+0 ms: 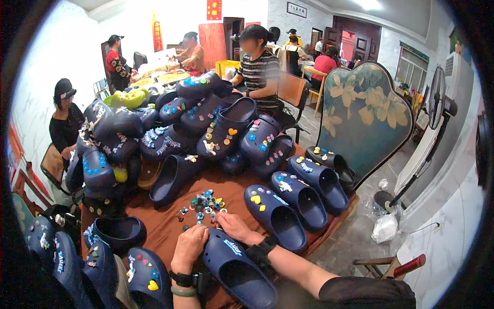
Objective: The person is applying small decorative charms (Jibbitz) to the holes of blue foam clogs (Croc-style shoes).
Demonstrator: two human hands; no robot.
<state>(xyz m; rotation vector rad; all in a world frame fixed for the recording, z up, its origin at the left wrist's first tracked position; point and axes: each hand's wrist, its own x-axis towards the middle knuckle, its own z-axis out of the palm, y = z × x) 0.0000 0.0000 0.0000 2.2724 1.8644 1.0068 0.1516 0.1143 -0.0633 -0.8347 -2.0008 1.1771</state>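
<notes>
A navy clog [220, 261] lies in front of me with its toe pointing away, and a light lettered charm sits on its upper. My left hand [189, 248] grips the left side of its toe, fingers curled against it. Just beyond the toe, my right hand [236, 227] has its fingers drawn together at the edge of a small pile of colourful shoe charms [206, 202]. Whatever those fingertips may hold is too small to make out. Both wrists wear dark straps, and a pale bangle circles the left one.
A heap of decorated navy clogs [206, 113] rises at the back of the brown cloth-covered table [139, 198]. More clogs line the right edge [303, 198] and lower left [149, 268]. A padded floral panel [365, 118] and a fan [437, 98] stand rightward; several people work beyond.
</notes>
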